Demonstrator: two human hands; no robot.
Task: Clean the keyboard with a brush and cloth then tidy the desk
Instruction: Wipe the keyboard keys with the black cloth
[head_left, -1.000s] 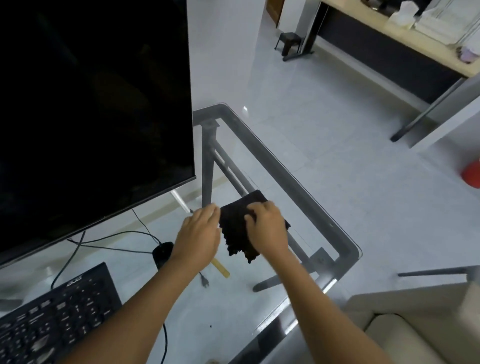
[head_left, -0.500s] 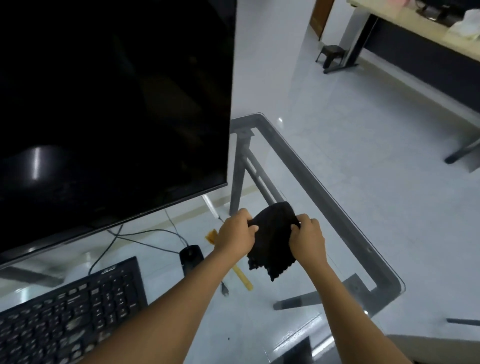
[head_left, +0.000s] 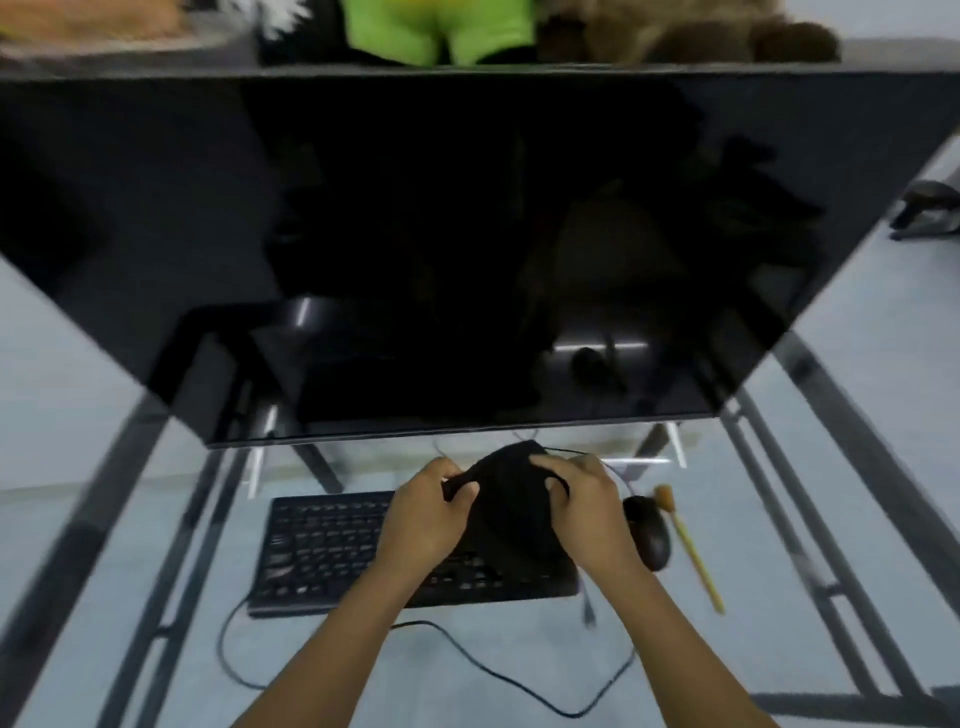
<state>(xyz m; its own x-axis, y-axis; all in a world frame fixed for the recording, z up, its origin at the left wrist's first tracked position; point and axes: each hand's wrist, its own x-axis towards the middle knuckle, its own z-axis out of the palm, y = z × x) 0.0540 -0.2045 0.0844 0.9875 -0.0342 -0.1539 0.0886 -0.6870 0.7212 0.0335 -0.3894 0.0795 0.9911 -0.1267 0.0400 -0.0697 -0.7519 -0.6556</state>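
Bare glass desk (head_left: 156, 519) is left on both sides of the keyboard (head_left: 322, 551), with more open room on the left. On the right, passage is narrowed by the mouse (head_left: 649, 535) just beside the keyboard and the brush (head_left: 691, 551) lying near it. The near edge is crossed by a looping cable (head_left: 498, 675). Behind, the way is closed by the monitor (head_left: 467, 249), whose lower edge hangs close above the keyboard's far side.

View: single head camera, worn, wide-angle.
Facing: forward and down, 12 o'clock onto monitor (head_left: 467, 249).
Range: close over glass bench (head_left: 156, 519); keyboard (head_left: 322, 551) at 6 o'clock.
Overlap: none, one view.
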